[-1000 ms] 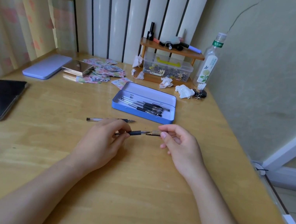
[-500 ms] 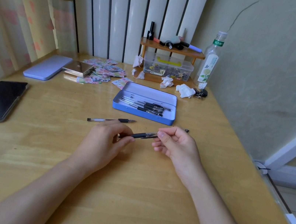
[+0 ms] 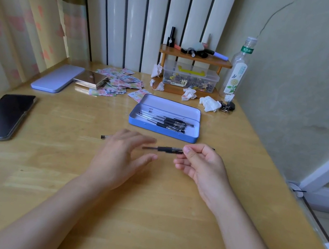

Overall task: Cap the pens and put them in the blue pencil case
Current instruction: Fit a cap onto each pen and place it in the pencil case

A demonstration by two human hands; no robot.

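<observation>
The blue pencil case [image 3: 159, 129] lies open on the wooden table beyond my hands, with several black pens [image 3: 170, 123] inside. My right hand [image 3: 200, 164] pinches the capped end of a black pen [image 3: 168, 149] that points left, just above the table. My left hand [image 3: 122, 156] hovers to the left of that pen with its fingers spread and blurred, off the barrel. A second pen [image 3: 104, 137] lies on the table behind my left hand, mostly hidden; only its left end shows.
A black phone [image 3: 1, 116] lies at the left. A lilac case lid [image 3: 57, 80], a metal box [image 3: 91, 79] and patterned cards sit at the back left. Crumpled tissues [image 3: 210, 104], a wooden shelf with a plastic box [image 3: 190, 78] and a bottle [image 3: 236, 71] stand at the back.
The cap has gone onto the pen held between my hands. My left hand has let go of the barrel and opened; my right hand keeps the pen.
</observation>
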